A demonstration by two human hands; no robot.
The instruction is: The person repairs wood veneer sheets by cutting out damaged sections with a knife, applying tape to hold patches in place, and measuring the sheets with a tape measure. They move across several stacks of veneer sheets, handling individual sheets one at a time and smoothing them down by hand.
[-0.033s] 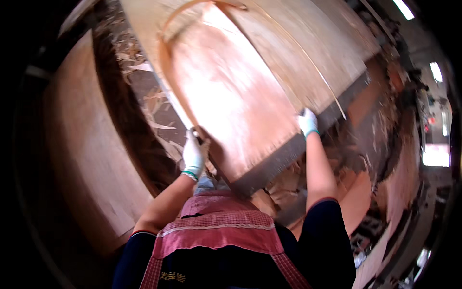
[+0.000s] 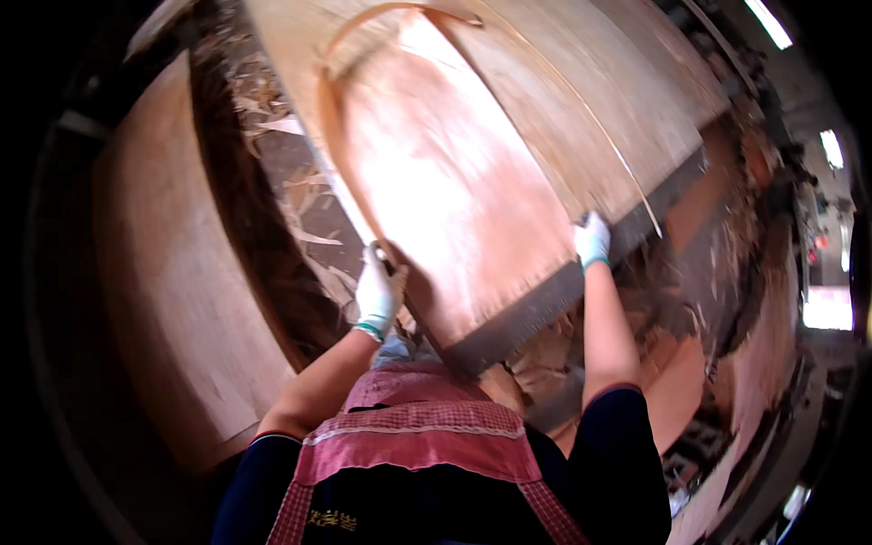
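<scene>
A pale, shiny sheet of wood veneer [image 2: 454, 182] lies slantwise on a stack of larger sheets in front of me. My left hand [image 2: 377, 292], in a white glove with a green cuff, is closed at the sheet's left edge. Its fingers are round the near end of a narrow veneer strip [image 2: 334, 127], which runs up that edge and curls over at the far end. A small dark patch by the thumb is too unclear to name. At the near right corner, my gloved right hand [image 2: 592, 238] grips the sheet's edge, fingertips partly hidden.
Beneath lies a stack of wide veneer sheets [image 2: 627, 100] with a dark front edge [image 2: 518, 318]. A thin strip [image 2: 618, 150] rests across it. A big curved wood panel [image 2: 182, 272] stands at left. Wood scraps [image 2: 309, 195] litter the floor, and torn veneer [image 2: 677, 377] lies at right.
The whole scene sits slightly farther right in the picture. Both hands keep about the same places on the sheet and strip.
</scene>
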